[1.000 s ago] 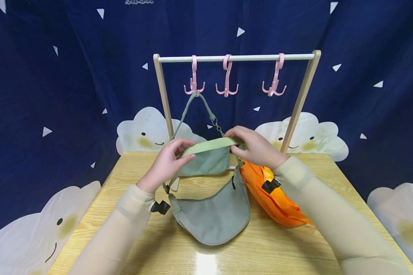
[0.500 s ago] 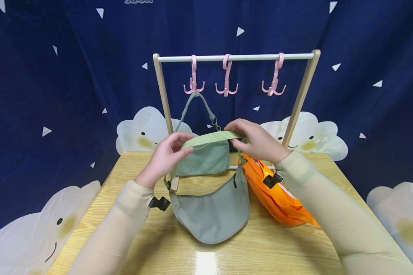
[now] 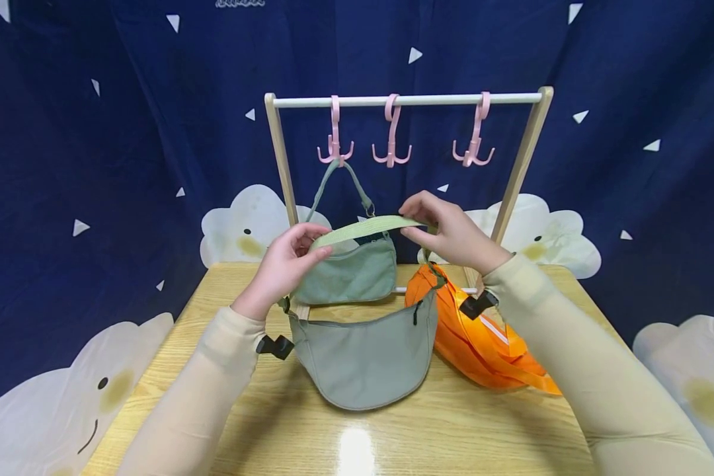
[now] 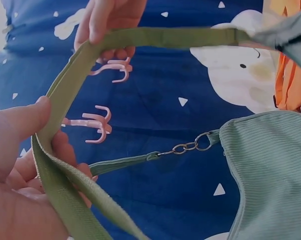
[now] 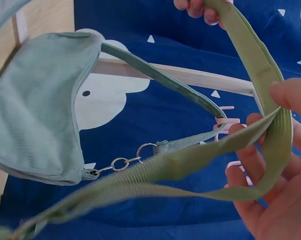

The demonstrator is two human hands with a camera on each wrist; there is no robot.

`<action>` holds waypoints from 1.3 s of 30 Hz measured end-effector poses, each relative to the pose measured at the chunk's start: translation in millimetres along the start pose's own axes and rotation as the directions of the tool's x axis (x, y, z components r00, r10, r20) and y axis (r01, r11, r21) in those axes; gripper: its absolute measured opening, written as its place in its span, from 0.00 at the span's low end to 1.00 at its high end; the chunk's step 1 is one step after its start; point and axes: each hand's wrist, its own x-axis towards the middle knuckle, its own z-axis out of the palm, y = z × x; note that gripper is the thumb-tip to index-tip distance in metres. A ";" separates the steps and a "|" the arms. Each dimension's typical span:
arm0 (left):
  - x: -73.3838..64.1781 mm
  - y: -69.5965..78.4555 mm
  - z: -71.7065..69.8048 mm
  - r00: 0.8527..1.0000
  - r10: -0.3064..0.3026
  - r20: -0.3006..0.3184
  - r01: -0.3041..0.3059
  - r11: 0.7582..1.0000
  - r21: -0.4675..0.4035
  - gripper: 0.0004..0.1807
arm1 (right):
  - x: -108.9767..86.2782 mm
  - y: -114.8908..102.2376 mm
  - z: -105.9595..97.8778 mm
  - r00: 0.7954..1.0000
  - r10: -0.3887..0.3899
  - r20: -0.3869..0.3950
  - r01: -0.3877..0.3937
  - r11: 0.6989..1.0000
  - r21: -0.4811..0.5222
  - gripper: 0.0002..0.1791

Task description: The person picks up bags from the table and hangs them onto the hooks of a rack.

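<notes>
Gray bag [image 3: 365,360]: green strap [image 3: 365,229] pinched in fingers of L hand [image 3: 288,261] & R hand [image 3: 452,231], bag hanging below, in front of rack [image 3: 437,100]. Teal bag [image 3: 354,274] hangs from rack's leftmost pink hook [image 3: 335,125]; orange bag [image 3: 467,337] on bench [image 3: 446,430], fwd of rack's R end.

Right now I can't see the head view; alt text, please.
A person's left hand and right hand hold up the light green strap of a gray bag. Behind, a green bag hangs from the leftmost pink hook on a rack; an orange bag lies on the table at right.
</notes>
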 end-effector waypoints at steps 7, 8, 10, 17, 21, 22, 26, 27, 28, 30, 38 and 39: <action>3.6 3.8 -2.8 1.000 -0.002 -0.015 0.001 0.999 -0.032 0.17 | 0.4 -1.9 -8.4 0.998 0.066 -0.006 -0.066 0.997 0.041 0.13; 4.1 4.1 -3.0 1.000 -0.003 -0.019 0.003 0.999 -0.032 0.17 | 0.7 -1.6 -9.3 0.997 0.071 -0.007 -0.070 0.997 0.044 0.13; 5.3 4.5 -3.4 1.000 -0.010 -0.025 0.009 0.999 -0.032 0.17 | 1.5 -0.5 -11.2 0.997 0.075 -0.010 -0.074 0.996 0.047 0.12; 9.1 2.8 -3.7 0.999 -0.029 -0.045 0.027 0.999 -0.041 0.17 | 4.5 0.5 -15.7 0.998 0.068 -0.009 -0.067 0.995 0.067 0.11; 11.5 4.6 -2.9 0.997 -0.034 -0.064 0.029 0.997 -0.073 0.17 | 6.7 -0.6 -17.6 0.997 0.077 -0.020 -0.075 0.993 0.091 0.10; 11.9 5.5 -2.8 0.997 -0.040 -0.068 0.034 0.996 -0.083 0.17 | 7.3 -0.9 -17.9 0.996 0.082 -0.024 -0.079 0.992 0.095 0.10; 14.6 7.6 -1.0 0.994 -0.064 -0.089 0.054 0.992 -0.118 0.17 | 10.3 -1.1 -17.5 0.992 0.110 -0.055 -0.104 0.989 0.108 0.09; 15.4 7.8 -0.3 0.993 -0.071 -0.095 0.059 0.991 -0.124 0.17 | 11.3 -1.0 -17.0 0.991 0.118 -0.067 -0.110 0.987 0.116 0.09; 16.2 7.9 0.4 0.992 -0.074 -0.104 0.060 0.990 -0.130 0.17 | 12.4 -1.0 -16.5 0.989 0.125 -0.079 -0.115 0.986 0.123 0.10; 17.5 8.4 2.0 0.989 -0.082 -0.121 0.064 0.987 -0.149 0.17 | 14.7 -1.0 -15.5 0.985 0.140 -0.102 -0.124 0.982 0.144 0.10; 23.2 13.9 6.1 0.979 -0.107 -0.176 0.070 0.976 -0.205 0.18 | 22.8 -0.9 -13.7 0.965 0.204 -0.166 -0.164 0.960 0.226 0.10; 24.4 14.3 6.6 0.977 -0.107 -0.184 0.068 0.976 -0.208 0.18 | 23.9 -0.9 -13.5 0.962 0.213 -0.171 -0.168 0.956 0.241 0.10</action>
